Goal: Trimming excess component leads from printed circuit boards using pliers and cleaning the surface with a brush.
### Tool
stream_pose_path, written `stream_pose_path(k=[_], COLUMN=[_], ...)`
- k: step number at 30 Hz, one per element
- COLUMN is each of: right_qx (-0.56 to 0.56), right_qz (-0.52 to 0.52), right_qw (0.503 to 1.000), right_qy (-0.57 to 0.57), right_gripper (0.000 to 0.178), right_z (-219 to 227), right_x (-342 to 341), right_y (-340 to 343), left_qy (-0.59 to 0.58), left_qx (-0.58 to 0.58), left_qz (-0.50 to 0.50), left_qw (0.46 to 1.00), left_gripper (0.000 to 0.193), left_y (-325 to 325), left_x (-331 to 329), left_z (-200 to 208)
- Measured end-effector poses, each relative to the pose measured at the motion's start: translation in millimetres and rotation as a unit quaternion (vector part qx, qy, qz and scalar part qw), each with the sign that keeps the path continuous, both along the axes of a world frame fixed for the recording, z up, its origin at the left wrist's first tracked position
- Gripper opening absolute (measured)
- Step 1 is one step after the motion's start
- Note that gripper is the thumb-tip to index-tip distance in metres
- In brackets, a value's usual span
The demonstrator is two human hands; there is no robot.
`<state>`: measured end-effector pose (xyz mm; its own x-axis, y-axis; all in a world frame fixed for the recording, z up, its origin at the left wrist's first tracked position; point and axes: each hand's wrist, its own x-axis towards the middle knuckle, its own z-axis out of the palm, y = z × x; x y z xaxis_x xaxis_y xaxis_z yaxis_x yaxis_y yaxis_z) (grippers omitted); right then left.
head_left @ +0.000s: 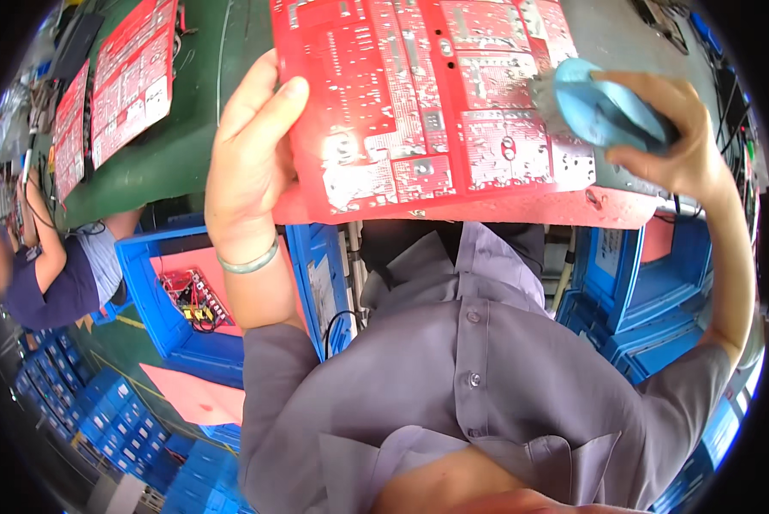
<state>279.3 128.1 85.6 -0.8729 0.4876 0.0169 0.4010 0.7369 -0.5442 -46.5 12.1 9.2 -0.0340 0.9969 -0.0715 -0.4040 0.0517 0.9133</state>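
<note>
A large red circuit board point(427, 94) is held tilted over the workbench, its underside with silvery solder points facing me. My left hand point(254, 150) grips its left edge, the thumb on the near face; a bracelet circles that wrist. My right hand point(671, 128) is closed around a light blue, rounded brush point(603, 107). The brush's greyish bristles meet the right part of the board. A pink sheet point(530, 208) lies along the bench edge below the board.
More red circuit boards point(132, 81) stand on the green bench point(200, 94) at left. Below it, a blue crate point(145, 283) holds a board with wires point(196, 300). Blue crates point(658, 283) stand at right. Another person point(68, 265) works at far left.
</note>
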Motion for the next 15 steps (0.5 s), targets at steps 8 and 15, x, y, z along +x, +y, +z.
stream_pose_path(k=[8,15], right_qx=[0.105,0.019], right_qz=[0.212,0.085], right_qw=[0.968,0.995], right_qy=[0.089,0.039], right_gripper=[0.031,0.055], right_z=[-3,-1], right_x=[-162,-93], right_y=[-22,-5], left_qy=[-0.037,0.01], left_qx=[0.066,0.069], left_qz=[-0.02,-0.069], left_qw=[0.997,0.995], left_gripper=[0.039,0.062], left_y=[-10,-12], left_x=[-9,-3], left_z=[-18,-11])
